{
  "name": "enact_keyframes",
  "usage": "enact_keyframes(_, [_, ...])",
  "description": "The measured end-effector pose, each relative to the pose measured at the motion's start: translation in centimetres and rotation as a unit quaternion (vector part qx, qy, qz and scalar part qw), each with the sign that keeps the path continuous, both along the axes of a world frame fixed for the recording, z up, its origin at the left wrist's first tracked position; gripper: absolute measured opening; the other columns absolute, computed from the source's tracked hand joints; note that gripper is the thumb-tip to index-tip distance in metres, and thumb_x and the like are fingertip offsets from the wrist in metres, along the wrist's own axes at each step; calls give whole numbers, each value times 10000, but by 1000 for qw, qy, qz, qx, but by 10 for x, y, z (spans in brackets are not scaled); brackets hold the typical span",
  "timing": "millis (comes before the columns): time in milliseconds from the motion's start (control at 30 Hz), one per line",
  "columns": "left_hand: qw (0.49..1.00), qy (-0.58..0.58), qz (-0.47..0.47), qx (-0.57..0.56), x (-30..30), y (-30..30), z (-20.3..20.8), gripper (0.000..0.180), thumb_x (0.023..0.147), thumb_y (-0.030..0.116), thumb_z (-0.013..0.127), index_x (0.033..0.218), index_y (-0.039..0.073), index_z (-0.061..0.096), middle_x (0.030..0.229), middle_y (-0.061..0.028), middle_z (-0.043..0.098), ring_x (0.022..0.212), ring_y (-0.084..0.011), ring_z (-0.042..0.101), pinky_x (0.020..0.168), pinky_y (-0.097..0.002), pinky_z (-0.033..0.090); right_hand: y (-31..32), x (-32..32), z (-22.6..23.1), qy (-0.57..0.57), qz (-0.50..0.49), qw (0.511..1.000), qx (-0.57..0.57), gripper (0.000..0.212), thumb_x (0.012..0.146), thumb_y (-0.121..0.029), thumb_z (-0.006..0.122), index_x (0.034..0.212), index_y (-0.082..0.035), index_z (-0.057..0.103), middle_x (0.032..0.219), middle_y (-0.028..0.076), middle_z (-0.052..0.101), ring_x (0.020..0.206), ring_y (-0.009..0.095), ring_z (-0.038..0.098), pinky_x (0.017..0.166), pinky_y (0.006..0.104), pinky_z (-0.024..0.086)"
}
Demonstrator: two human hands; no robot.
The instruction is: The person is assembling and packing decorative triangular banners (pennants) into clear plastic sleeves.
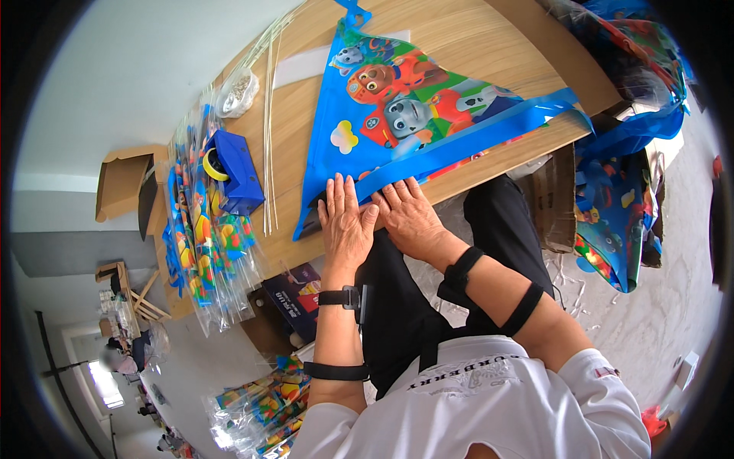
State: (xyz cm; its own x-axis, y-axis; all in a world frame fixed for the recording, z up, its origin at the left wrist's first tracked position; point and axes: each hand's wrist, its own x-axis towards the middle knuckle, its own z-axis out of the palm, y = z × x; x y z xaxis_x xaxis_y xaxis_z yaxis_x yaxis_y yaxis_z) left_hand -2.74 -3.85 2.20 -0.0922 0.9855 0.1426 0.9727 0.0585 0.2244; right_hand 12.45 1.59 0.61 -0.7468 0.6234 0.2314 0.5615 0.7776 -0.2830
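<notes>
A blue triangular kite [325, 164] printed with cartoon dogs lies spread on the wooden table. Along its near side runs a blue strip [474, 136], whose far right end bends over the table's edge. My left hand [348, 222] rests palm down on the kite's near left corner, fingers stretched out. Close beside it, my right hand [413, 220] lies flat on the near edge, by the end of the strip. Both palms hide what is under them.
Left of the kite are thin white rods [268, 145], a blue tape dispenser [243, 172], a small tub of white bits [238, 93] and several plastic-wrapped colourful packs [202, 229]. An open carton [552, 199] with more kites [608, 206] stands right of the table. A dark printed box [293, 298] sits below.
</notes>
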Motion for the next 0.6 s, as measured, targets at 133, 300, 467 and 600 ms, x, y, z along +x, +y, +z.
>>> enact_keyframes(133, [999,-19,23,-23,2,1,-9,741,979,571,276,1469,15,282,1543,-195,240,1443,-336,190,1137,-563,145,1,4,0,37,-6,999,-7,595,764,-193,643,1297,13,477,1332,175,462,1290,348,393,1119,479,233])
enact_keyframes(300, [995,20,56,-85,3,4,-11,620,1014,424,309,1489,31,242,1566,-178,185,1460,-320,142,1149,-542,109,0,0,1,254,-71,959,-106,738,676,-126,676,1322,59,371,1250,262,473,1173,427,453,1051,504,318])
enact_keyframes(467, [997,-4,37,-66,1,1,-9,655,1006,464,311,1482,18,247,1565,-195,177,1460,-321,140,1151,-537,89,24,-7,15,628,-127,589,-493,810,708,-83,753,1389,16,325,1273,211,512,1213,318,488,1045,468,350])
enact_keyframes(600, [997,-7,39,-73,2,1,-8,652,1012,455,319,1484,13,236,1563,-190,186,1459,-316,144,1154,-530,81,61,8,20,707,-142,153,-675,766,752,-45,748,1401,-33,340,1105,120,628,1116,256,571,980,437,423])
